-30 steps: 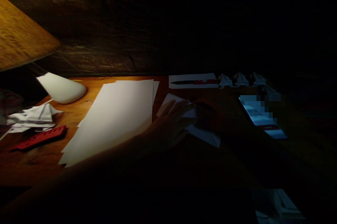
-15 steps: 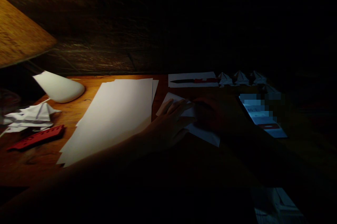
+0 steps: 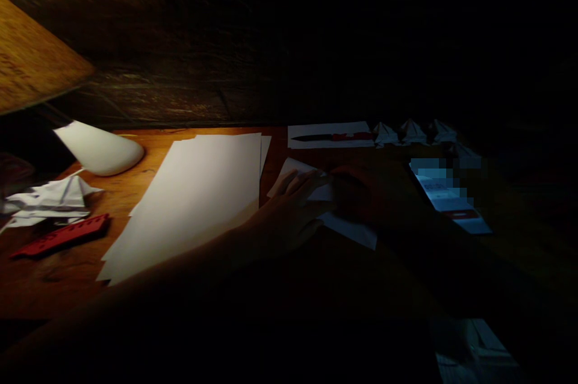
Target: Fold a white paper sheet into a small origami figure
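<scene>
My left hand (image 3: pixel 289 212) lies flat, fingers stretched out, on a small folded white sheet (image 3: pixel 352 230) at the middle of the wooden desk (image 3: pixel 67 269). My right hand (image 3: pixel 374 197) rests on the same sheet just to the right, deep in shadow; its fingers lie over the paper but are too dark to read. Only the sheet's far left corner and near right corner show between and beside the hands.
A stack of large white sheets (image 3: pixel 198 197) lies left of the hands. A red ruler (image 3: pixel 61 235), crumpled folded paper (image 3: pixel 49 198) and a white lamp base (image 3: pixel 99 149) sit far left. A knife on paper (image 3: pixel 332 136), three folded paper shapes (image 3: pixel 410 131) and a lit phone (image 3: pixel 447 197) lie behind and right.
Both hands stay pressed on the folded sheet with almost no movement. The view has drifted slightly, nothing else moved.
</scene>
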A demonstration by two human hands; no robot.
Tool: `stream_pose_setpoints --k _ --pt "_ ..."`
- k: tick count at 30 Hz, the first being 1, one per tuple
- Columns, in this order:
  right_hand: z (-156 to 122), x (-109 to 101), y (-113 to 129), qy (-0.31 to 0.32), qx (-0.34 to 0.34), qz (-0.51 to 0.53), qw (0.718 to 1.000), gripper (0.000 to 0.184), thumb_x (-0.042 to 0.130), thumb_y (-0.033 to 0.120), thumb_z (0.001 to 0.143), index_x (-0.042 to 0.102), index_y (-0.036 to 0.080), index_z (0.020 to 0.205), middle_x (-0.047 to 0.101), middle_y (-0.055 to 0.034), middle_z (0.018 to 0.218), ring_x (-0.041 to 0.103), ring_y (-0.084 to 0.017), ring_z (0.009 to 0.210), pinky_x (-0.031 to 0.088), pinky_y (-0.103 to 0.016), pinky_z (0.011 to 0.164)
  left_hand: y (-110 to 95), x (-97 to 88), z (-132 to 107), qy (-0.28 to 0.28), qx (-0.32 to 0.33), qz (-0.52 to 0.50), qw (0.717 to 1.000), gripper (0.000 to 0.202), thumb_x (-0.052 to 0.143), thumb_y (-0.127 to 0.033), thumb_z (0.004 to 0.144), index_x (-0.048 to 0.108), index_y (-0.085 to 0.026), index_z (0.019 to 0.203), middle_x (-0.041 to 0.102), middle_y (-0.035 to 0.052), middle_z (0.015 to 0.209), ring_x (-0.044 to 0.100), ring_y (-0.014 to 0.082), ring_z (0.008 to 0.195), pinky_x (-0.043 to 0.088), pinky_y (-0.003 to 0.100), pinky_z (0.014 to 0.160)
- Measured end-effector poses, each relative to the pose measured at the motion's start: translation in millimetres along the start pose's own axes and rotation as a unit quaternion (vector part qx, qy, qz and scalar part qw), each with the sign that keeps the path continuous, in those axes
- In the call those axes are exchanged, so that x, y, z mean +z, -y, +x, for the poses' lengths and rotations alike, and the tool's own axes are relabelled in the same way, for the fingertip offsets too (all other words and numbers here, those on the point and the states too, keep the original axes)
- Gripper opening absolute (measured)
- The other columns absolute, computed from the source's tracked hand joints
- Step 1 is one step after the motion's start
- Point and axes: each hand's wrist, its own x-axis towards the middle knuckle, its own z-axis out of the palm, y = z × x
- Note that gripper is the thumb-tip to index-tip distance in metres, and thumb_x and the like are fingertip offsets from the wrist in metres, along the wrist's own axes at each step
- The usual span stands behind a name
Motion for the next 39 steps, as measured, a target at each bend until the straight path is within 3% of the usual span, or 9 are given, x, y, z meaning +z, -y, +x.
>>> stream_pose_setpoints --k 20,33,39 --pt "-3.1 1.5 -8.7 -0.002 -0.009 -0.008 1.0 0.068 0.082 0.037 0.075 0.058 0.028 0.138 0.064 -0.0101 0.13 0.063 -0.034 0.115 0.053 -0.053 0.098 3.2 3.0 0.1 -0.008 0.006 -0.008 1.0 0.041 0.062 -0.019 0.097 0.064 -0.032 0.136 0.03 0.0089 0.165 0.027 0.0381 0.154 0.024 0.071 0.123" --pt "-2.2 0.5 -7.8 0.009 -0.019 -0.01 1.0 0.059 0.079 0.038 0.08 0.059 0.03 0.135 0.065 -0.0103 0.128 0.065 -0.034 0.113 0.056 -0.052 0.094 0.1 -0.9 1.0 0.012 -0.006 -0.007 1.0 0.039 0.061 -0.021 0.098 0.065 -0.03 0.136 0.034 0.0121 0.161 0.032 0.0383 0.151 0.03 0.065 0.122" --pt "-4.0 6.8 -13.9 -0.012 -0.025 -0.005 1.0 0.063 0.08 0.034 0.077 0.057 0.032 0.136 0.064 -0.009 0.128 0.065 -0.035 0.115 0.054 -0.056 0.097 -2.4 -2.7 1.2 0.013 -0.004 0.005 1.0 0.038 0.058 -0.023 0.1 0.064 -0.029 0.138 0.036 0.0146 0.16 0.032 0.0371 0.152 0.032 0.065 0.12"
